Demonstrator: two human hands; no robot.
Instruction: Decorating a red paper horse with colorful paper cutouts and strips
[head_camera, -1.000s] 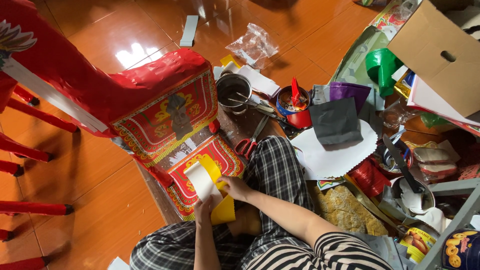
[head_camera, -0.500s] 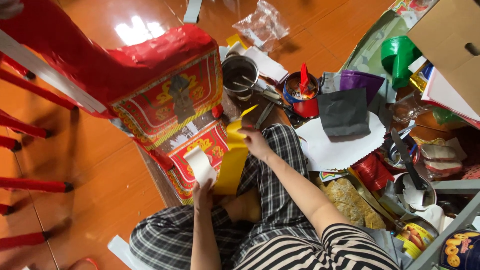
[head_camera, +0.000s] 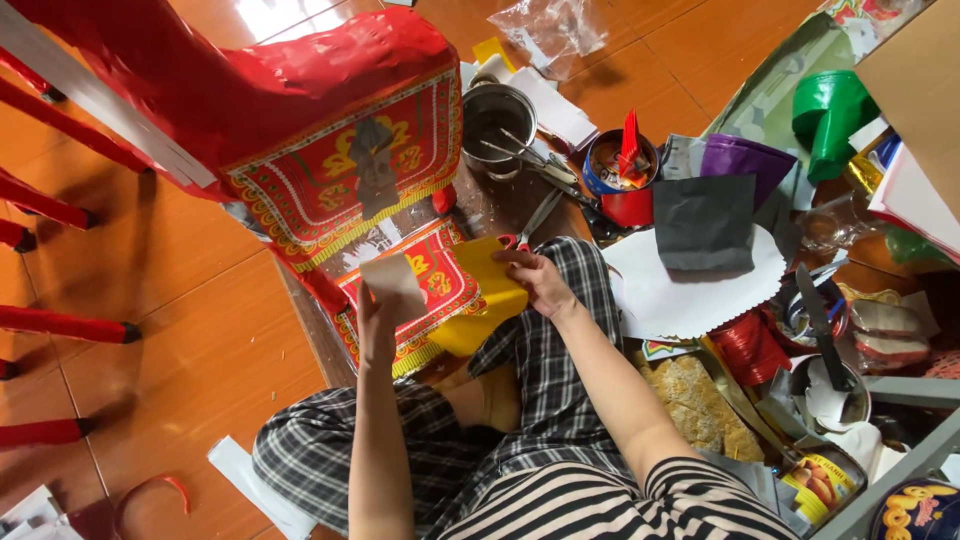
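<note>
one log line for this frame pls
left hand: holds white card | right hand: grips yellow paper sheet | behind: red paper horse | scissors on floor

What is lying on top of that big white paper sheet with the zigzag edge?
A dark grey square sheet lies on the white zigzag-edged paper, covering its upper middle. Whatever is under the white paper is hidden, apart from a red ribbed piece showing at its lower edge.
</note>
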